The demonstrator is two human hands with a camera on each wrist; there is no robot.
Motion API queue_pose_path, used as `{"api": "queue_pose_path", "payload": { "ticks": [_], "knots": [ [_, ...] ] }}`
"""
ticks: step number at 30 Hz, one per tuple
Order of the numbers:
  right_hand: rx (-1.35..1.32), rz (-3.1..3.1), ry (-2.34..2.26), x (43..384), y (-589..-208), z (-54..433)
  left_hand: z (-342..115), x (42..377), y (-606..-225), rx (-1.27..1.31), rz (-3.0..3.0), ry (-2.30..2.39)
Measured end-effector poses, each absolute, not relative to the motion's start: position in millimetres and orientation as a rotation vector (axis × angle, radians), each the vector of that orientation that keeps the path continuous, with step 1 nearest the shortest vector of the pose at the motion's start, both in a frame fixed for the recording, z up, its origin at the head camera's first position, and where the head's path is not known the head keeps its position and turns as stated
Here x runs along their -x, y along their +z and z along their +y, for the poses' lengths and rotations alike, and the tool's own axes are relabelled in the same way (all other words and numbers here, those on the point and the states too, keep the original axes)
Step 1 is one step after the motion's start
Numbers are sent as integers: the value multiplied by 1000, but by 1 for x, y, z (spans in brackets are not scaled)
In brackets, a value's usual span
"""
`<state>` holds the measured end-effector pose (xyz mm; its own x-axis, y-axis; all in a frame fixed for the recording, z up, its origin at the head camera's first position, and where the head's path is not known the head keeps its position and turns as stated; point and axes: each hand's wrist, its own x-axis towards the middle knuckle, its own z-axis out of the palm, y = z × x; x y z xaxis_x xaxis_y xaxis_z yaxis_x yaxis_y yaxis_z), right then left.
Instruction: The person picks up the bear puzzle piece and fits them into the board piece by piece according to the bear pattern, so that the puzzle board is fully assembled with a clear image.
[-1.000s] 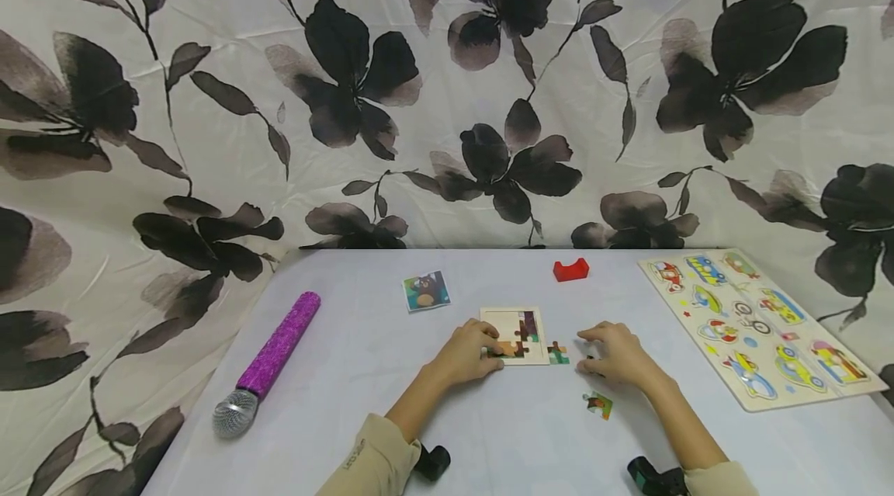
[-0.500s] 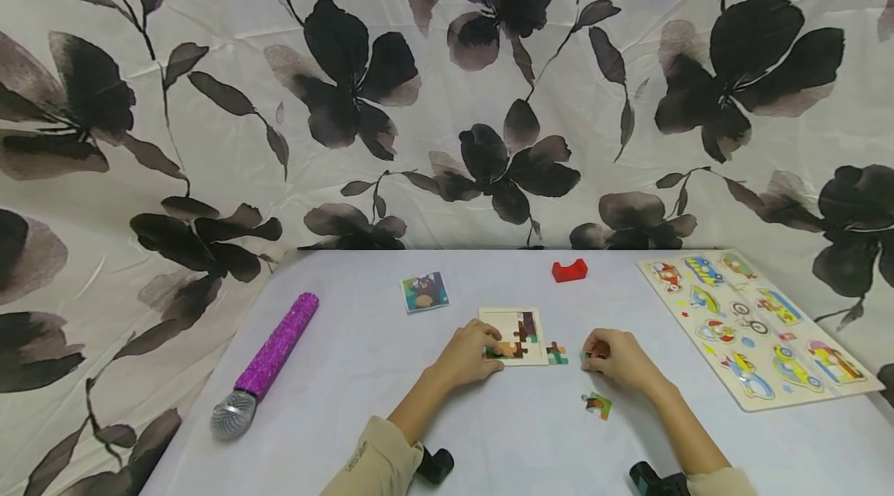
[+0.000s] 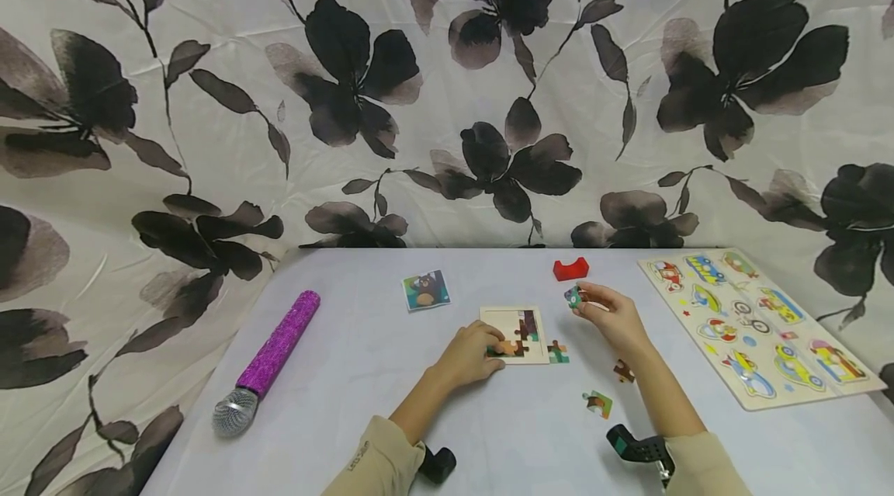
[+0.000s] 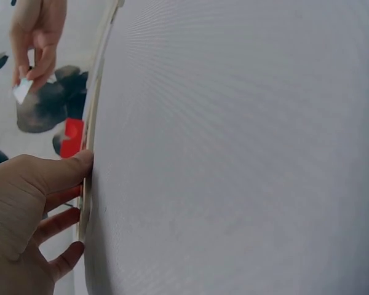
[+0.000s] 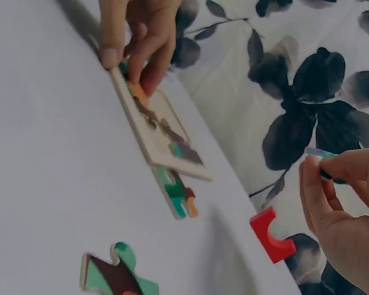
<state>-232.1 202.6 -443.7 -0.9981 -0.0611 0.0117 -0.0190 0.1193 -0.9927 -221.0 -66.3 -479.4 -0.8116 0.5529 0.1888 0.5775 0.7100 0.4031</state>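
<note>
My right hand (image 3: 618, 321) pinches a small green and purple jigsaw piece (image 3: 573, 296) between thumb and fingers, lifted above the table right of the puzzle tray. That pale wooden puzzle tray (image 3: 497, 316) lies flat, partly filled with brown, orange and green pieces. My left hand (image 3: 466, 355) grips the tray's left side, thumb at its near edge and fingers over the pieces inside. Against the tray's right edge lies another jigsaw piece (image 3: 558, 352). Two loose pieces sit nearer me: a brown piece (image 3: 624, 372) partly behind my right wrist, and a green and brown piece (image 3: 597, 404).
Behind the right hand stands a red notched block (image 3: 571, 269). A bear picture card (image 3: 427, 290) lies beyond the tray. To the left is a glittery purple microphone (image 3: 268, 360); to the right, a large vehicle puzzle board (image 3: 754, 325). A floral cloth (image 3: 447, 92) hangs behind the table.
The right hand closed on a jigsaw piece at the table, then lifted it up and away from me, uncovering the brown piece. The left hand stays on the tray.
</note>
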Motion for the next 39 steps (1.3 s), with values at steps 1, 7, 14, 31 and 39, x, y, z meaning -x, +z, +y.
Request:
{"api": "queue_pose_path", "payload": {
  "ticks": [1,7,14,31,39],
  "knots": [
    [63,2317,-2079,233,-442,202,-66,221,-479,943,-2856,-699],
    [-119,2204,-2273,241,-436,192,-66,219,-479,929,-2841,-691],
    [-84,2138,-2414,246,-434,184,-67,217,-480,910,-2843,-661],
    [110,2417,-2150,240,-440,170,-59,213,-474,934,-2841,-477],
    [117,2425,-2203,237,-439,165,-58,214,-472,935,-2847,-486]
  ]
}}
